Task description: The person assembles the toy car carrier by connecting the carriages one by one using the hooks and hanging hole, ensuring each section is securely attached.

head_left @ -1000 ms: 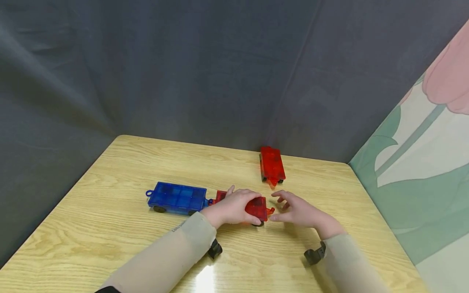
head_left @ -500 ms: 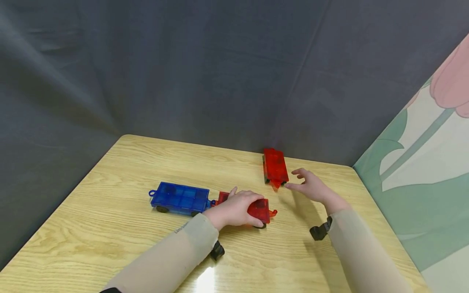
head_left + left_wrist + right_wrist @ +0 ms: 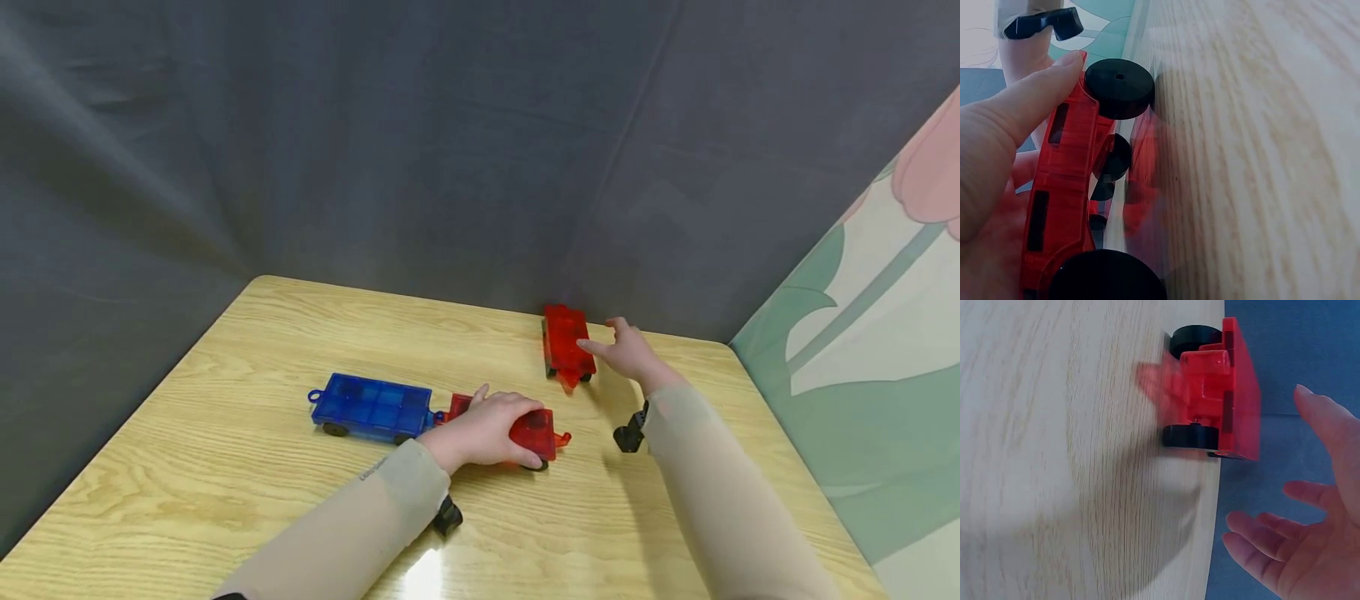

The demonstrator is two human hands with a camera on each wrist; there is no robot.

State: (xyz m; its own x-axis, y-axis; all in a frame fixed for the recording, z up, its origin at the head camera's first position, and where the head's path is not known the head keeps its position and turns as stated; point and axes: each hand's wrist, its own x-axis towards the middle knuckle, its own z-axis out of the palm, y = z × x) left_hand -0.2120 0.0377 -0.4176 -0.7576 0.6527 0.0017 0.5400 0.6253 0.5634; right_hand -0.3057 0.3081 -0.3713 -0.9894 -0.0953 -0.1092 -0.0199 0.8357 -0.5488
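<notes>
A translucent red toy train car (image 3: 534,432) stands on its black wheels, and my left hand (image 3: 487,427) grips it from above. In the left wrist view the thumb lies along the side of this red car (image 3: 1063,181). Its rear end meets a blue toy train car (image 3: 372,407), end to end. Farther back, a second red toy train car (image 3: 567,340) stands with its hitch toward me. My right hand (image 3: 628,350) hovers over its right side. The right wrist view shows that hand (image 3: 1297,531) with fingers spread, apart from the second red car (image 3: 1244,400).
The wooden table (image 3: 225,500) ends at a dark curtain (image 3: 420,150) just behind the second red car. On the right is a wall with a tulip pattern (image 3: 885,375). Each wrist carries a small black camera, such as the right one (image 3: 630,435).
My right hand has moved away from the front of the gripped red car, back to the second red car. The left hand keeps its grip, and the cars stay in place.
</notes>
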